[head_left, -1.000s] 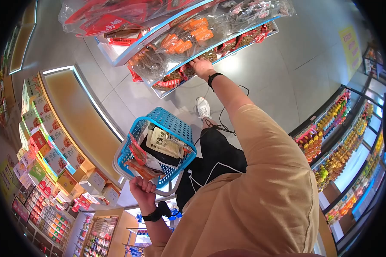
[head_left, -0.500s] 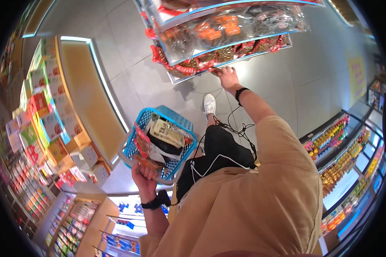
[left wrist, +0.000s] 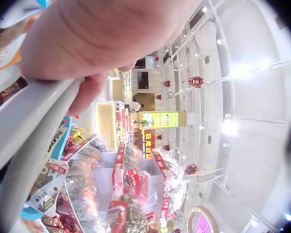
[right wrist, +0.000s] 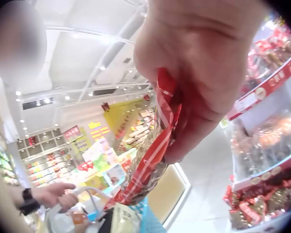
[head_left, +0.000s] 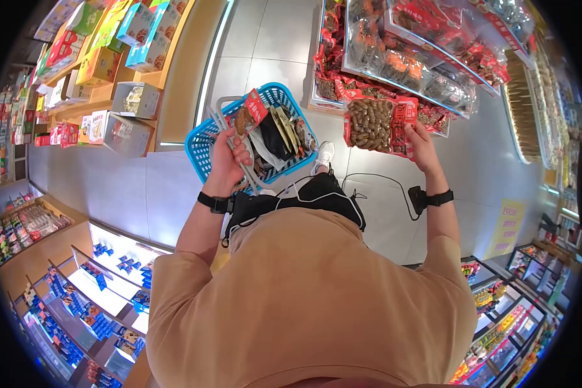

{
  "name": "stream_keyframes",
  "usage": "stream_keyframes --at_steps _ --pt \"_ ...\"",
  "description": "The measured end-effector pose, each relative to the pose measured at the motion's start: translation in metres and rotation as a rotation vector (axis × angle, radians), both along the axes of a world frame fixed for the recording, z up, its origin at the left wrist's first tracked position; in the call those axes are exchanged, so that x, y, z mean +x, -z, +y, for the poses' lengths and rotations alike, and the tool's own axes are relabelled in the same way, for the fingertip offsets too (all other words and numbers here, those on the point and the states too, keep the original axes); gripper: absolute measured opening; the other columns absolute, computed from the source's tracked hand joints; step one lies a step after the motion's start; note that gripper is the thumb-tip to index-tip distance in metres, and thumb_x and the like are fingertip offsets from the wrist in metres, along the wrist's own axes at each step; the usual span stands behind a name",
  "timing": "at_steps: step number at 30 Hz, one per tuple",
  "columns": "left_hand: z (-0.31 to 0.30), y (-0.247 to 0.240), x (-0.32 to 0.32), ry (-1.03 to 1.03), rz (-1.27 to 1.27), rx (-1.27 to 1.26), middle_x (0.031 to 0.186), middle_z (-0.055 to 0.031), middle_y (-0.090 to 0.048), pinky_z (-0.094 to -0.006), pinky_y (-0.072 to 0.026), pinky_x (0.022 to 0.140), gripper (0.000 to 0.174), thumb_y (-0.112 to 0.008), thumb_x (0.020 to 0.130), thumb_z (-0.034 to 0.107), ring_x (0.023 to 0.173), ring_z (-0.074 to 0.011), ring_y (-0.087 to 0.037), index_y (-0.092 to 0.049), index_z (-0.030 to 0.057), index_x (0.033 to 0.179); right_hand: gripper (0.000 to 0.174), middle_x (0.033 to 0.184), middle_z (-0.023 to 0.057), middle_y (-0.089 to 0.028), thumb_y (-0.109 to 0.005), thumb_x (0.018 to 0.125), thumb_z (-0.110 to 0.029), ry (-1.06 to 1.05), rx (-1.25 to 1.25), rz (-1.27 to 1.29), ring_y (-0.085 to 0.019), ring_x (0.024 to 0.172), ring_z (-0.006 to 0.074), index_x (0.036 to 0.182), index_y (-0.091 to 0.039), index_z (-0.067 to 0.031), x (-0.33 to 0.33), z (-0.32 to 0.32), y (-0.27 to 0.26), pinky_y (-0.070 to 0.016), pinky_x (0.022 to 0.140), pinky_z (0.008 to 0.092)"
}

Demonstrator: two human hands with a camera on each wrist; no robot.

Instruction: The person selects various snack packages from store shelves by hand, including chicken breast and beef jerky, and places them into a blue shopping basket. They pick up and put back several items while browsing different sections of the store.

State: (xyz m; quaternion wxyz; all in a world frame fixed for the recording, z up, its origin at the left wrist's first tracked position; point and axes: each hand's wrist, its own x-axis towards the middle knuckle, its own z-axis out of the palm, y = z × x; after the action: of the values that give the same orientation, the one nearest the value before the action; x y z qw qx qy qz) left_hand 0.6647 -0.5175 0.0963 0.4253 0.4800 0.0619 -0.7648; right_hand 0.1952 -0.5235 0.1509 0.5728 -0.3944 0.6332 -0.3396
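Observation:
In the head view my left hand (head_left: 229,158) grips the pale handles (left wrist: 34,121) of a blue shopping basket (head_left: 197,152). Inside the basket lie several packets: a red one (head_left: 255,107) leaning near the handles, a black one and cream ones (head_left: 286,126). My right hand (head_left: 420,145) pinches a red snack bag (head_left: 375,123) by its right edge, thumb on top. Brown oblong pieces show through the bag's clear window. Seen from the right wrist, the snack bag (right wrist: 148,167) hangs edge-on below the fingers, its lower end overlapping the basket.
Beyond the bag stands a tiered display (head_left: 420,48) of bagged snacks. A wooden shelf with stacked boxes (head_left: 100,64) is at the left. Blue packets fill racks (head_left: 84,310) at lower left. A dark cable (head_left: 381,176) runs to the right wrist.
My right hand has left the display's lowest shelf and now holds the snack bag in front of it. The view has turned; basket and left hand sit higher in it.

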Motion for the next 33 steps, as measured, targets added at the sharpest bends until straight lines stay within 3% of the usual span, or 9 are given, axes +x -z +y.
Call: stream_keyframes --at_steps 1,4,8,11,16,23,27,31,33 --pt "0.003 -0.002 0.005 -0.010 -0.011 -0.003 0.051 0.0056 -0.029 -0.0287 -0.0323 0.047 0.033 -0.057 0.088 0.038 0.043 -0.0100 -0.031 -0.041 0.0170 0.067 0.028 0.099 -0.0023 -0.061 -0.052 0.101 -0.027 -0.001 -0.088 -0.047 -0.056 0.090 0.0062 0.121 -0.057 -0.0079 0.025 0.005 -0.014 -0.0480 0.075 0.0260" --pt "0.028 -0.001 0.023 -0.003 0.015 -0.033 0.052 0.0064 -0.030 -0.0290 -0.0330 0.048 0.032 -0.058 0.087 0.039 0.043 -0.0094 -0.031 -0.043 0.0176 0.069 0.031 0.106 -0.0012 -0.062 -0.051 0.102 -0.028 -0.230 0.071 -0.019 -0.055 0.096 0.0078 0.124 -0.057 -0.0062 0.100 0.015 -0.038 -0.0459 0.084 0.0259" --pt "0.065 -0.011 0.046 -0.038 0.022 -0.061 0.052 0.0067 -0.032 -0.0288 -0.0335 0.047 0.031 -0.059 0.086 0.040 0.043 -0.0090 -0.032 -0.044 0.0178 0.070 0.034 0.103 0.0010 -0.063 -0.050 0.102 -0.029 -0.613 -0.022 0.084 -0.055 0.092 0.0090 0.122 -0.057 -0.0029 0.199 0.026 0.000 -0.0462 0.083 0.0270" --pt "0.090 -0.026 0.063 -0.073 0.003 -0.080 0.052 0.0066 -0.033 -0.0282 -0.0331 0.047 0.030 -0.059 0.086 0.039 0.042 -0.0087 -0.032 -0.044 0.0176 0.070 0.031 0.100 0.0004 -0.063 -0.049 0.102 -0.025 -0.712 -0.038 0.011 -0.055 0.091 0.0081 0.122 -0.057 -0.0037 0.260 0.043 0.024 -0.0466 0.081 0.0260" --pt "0.128 -0.031 0.077 -0.163 -0.020 -0.049 0.052 0.0076 -0.032 -0.0274 -0.0325 0.044 0.027 -0.062 0.086 0.035 0.041 -0.0068 -0.031 -0.043 0.0176 0.075 0.029 0.101 0.0010 -0.063 -0.049 0.102 -0.025 -0.762 0.127 -0.179 -0.056 0.091 0.0085 0.122 -0.057 -0.0052 0.313 0.070 0.065 -0.0471 0.081 0.0264" --pt "0.157 -0.034 0.086 -0.277 -0.047 -0.058 0.052 0.0087 -0.032 -0.0269 -0.0302 0.044 0.026 -0.061 0.086 0.033 0.041 -0.0061 -0.030 -0.043 0.0173 0.077 0.024 0.092 -0.0009 -0.060 -0.049 0.102 -0.024 -0.969 0.291 -0.165 -0.055 0.085 0.0098 0.114 -0.057 -0.0052 0.366 0.113 0.111 -0.0481 0.077 0.0289" --pt "0.173 -0.029 0.089 -0.329 -0.027 -0.047 0.051 0.0088 -0.029 -0.0258 -0.0282 0.043 0.027 -0.061 0.086 0.032 0.041 -0.0060 -0.028 -0.042 0.0185 0.073 0.023 0.092 0.0075 -0.067 -0.058 0.097 -0.022 -1.258 -0.171 0.106 -0.064 0.082 0.0194 0.104 -0.059 -0.0001 0.382 0.120 0.128 -0.0514 0.074 0.0328" --pt "0.181 -0.024 0.089 -0.390 -0.078 -0.047 0.051 0.0094 -0.028 -0.0257 -0.0268 0.043 0.030 -0.061 0.086 0.033 0.041 -0.0059 -0.027 -0.041 0.0198 0.069 0.018 0.080 0.0100 -0.068 -0.060 0.092 -0.016 -1.161 0.049 0.142 -0.070 0.069 0.0193 0.095 -0.059 0.0022 0.386 0.107 0.091 -0.0546 0.063 0.0329" --pt "0.186 -0.019 0.090 -0.439 -0.073 -0.046 0.051 0.0097 -0.028 -0.0258 -0.0264 0.043 0.030 -0.060 0.087 0.034 0.042 -0.0058 -0.027 -0.041 0.0199 0.068 0.013 0.078 0.0101 -0.067 -0.058 0.092 -0.011 -1.197 -0.053 0.178 -0.071 0.065 0.0183 0.091 -0.058 0.0021 0.369 0.096 0.092 -0.0551 0.058 0.0304"
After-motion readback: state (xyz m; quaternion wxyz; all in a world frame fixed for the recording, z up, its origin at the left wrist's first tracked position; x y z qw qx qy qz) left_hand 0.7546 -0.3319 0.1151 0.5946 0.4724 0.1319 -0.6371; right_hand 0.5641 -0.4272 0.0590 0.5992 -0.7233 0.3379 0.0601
